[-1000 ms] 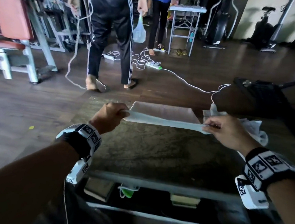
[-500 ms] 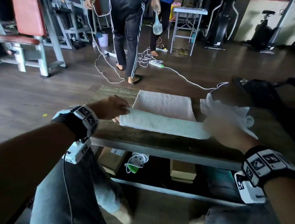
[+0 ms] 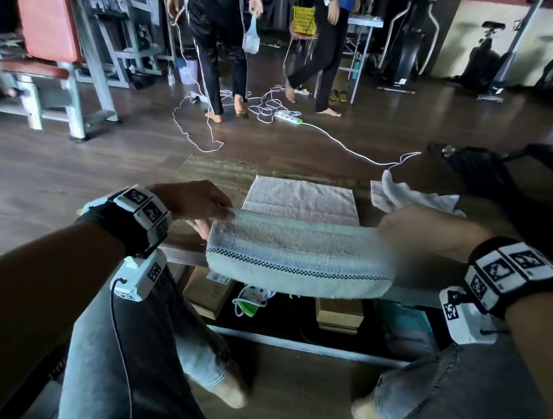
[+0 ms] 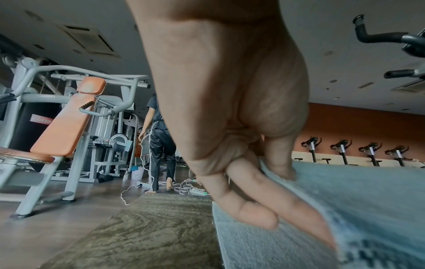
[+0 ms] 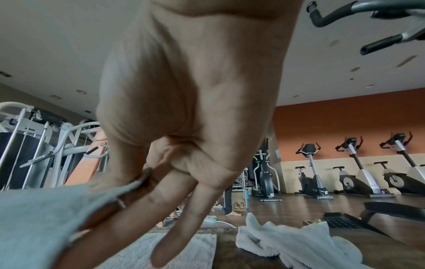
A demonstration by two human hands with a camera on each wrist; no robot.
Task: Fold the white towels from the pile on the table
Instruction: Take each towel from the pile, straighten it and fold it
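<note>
One folded towel (image 3: pixel 302 199) already flat on the tabletop (image 3: pixel 210 171), toward its far edge; judged finished, though how many layers lie in it cannot be told; a second towel (image 3: pixel 297 256) held in the air above the near edge of the tabletop, stretched between both hands as a long doubled band with a dark checked stripe along its lower part; judged midway through its folding, with at least one more fold and the laying down still to come; left hand (image 3: pixel 193 200) pinching the left end, thumb on top and fingers (image 4: pixel 264 198) beneath the cloth; right hand (image 3: pixel 417 232) gripping the right end likewise, thumb above and fingers (image 5: pixel 147 198) under; a crumpled pile of white towels (image 3: pixel 407 196) left at the right of the tabletop, just beside the folded one, still waiting.

Right hand smeared by motion in the head view, its hold clear only from the wrist view; number of towels in the pile impossible to count; far right of the tabletop lost in shadow; underside of the held towel unseen.
</note>
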